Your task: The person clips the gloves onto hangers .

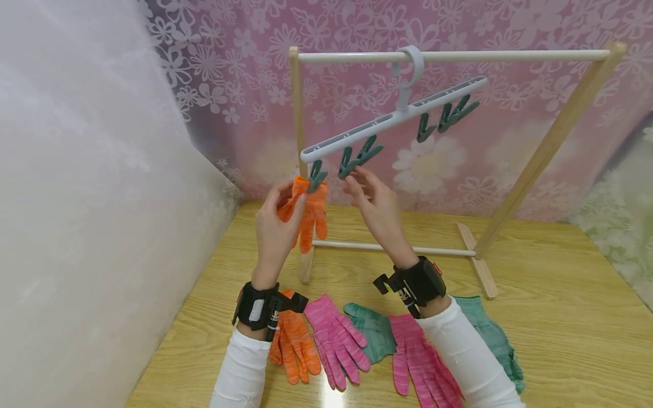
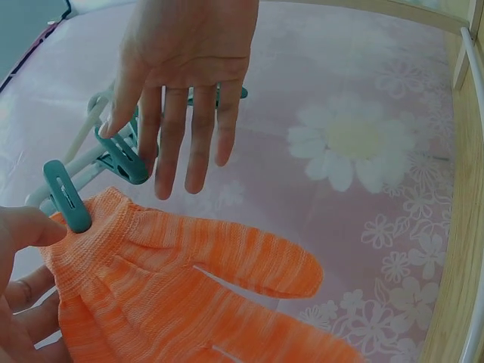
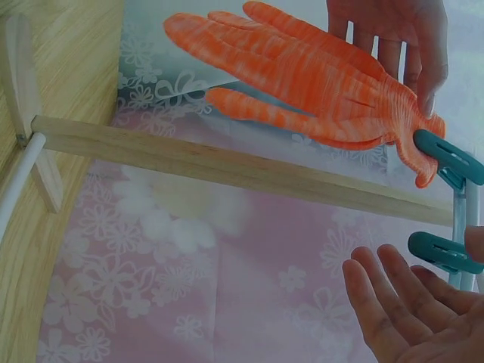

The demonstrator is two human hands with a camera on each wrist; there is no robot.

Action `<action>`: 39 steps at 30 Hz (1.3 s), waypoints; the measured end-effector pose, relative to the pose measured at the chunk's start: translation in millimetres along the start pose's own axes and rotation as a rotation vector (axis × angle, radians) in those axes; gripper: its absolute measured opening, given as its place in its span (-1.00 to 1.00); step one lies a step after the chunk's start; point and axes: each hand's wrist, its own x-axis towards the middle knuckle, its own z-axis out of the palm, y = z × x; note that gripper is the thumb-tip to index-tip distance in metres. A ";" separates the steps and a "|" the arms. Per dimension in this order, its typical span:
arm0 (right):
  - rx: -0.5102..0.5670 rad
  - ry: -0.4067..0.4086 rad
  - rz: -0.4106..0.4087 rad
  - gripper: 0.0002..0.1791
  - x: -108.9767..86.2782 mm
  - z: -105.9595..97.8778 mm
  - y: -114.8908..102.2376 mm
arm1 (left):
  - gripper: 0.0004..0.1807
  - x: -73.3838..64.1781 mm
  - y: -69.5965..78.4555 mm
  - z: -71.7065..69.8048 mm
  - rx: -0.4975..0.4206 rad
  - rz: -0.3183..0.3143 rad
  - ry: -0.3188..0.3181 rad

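An orange glove (image 1: 311,212) hangs fingers-down from the end clothespin (image 2: 66,197) of a white clip hanger (image 1: 352,133). The dark green clip bites its cuff. My left hand (image 1: 278,224) holds the glove at the cuff, thumb in front beside the clip and fingers behind, as the left wrist view shows. My right hand (image 1: 377,209) is just below the neighbouring green clothespin (image 3: 446,253); its fingers are extended and its thumb lies right at that clip. Nothing is gripped in the right palm.
The hanger hooks over the top bar (image 1: 510,55) of a wooden rack. More green clips (image 1: 454,116) hang along it. On the table (image 1: 561,317) lie another orange glove (image 1: 295,345), pink gloves (image 1: 336,343) and green gloves (image 1: 374,331), partly under my forearms.
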 end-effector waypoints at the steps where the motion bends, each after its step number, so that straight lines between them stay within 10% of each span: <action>1: 0.003 0.000 -0.002 -0.49 1.0 0.6 -0.8 | -0.64 -0.2 -0.1 -0.2 -0.004 -0.001 0.000; 23: 0.087 0.013 -0.038 -0.47 18.4 -2.2 -17.5 | -0.69 -0.3 2.0 -20.4 0.054 -0.009 0.049; 39: 0.098 0.030 -0.067 -0.53 21.3 -1.0 -21.9 | -0.69 -34.3 -22.7 -71.5 0.193 -0.203 0.032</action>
